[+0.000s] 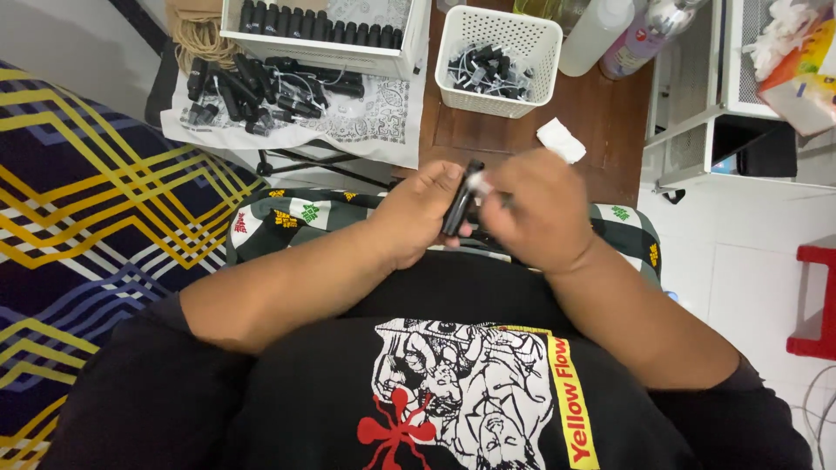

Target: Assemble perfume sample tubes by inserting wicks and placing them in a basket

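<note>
My left hand (416, 213) grips a small black tube-shaped bottle (460, 202), held tilted over my lap. My right hand (540, 209) is closed on something small and white (477, 182) pressed against the top of that bottle; its fingers hide most of it. Both hands meet above a checked cloth (287, 218) on my knees.
A white perforated basket (498, 57) of small black parts stands on the low wooden table (601, 113). A white tray (322, 35) lined with black bottles and a loose pile of black bottles (261, 87) lie on a patterned cloth. A white wad (560, 139) and plastic bottles (601, 30) sit nearby.
</note>
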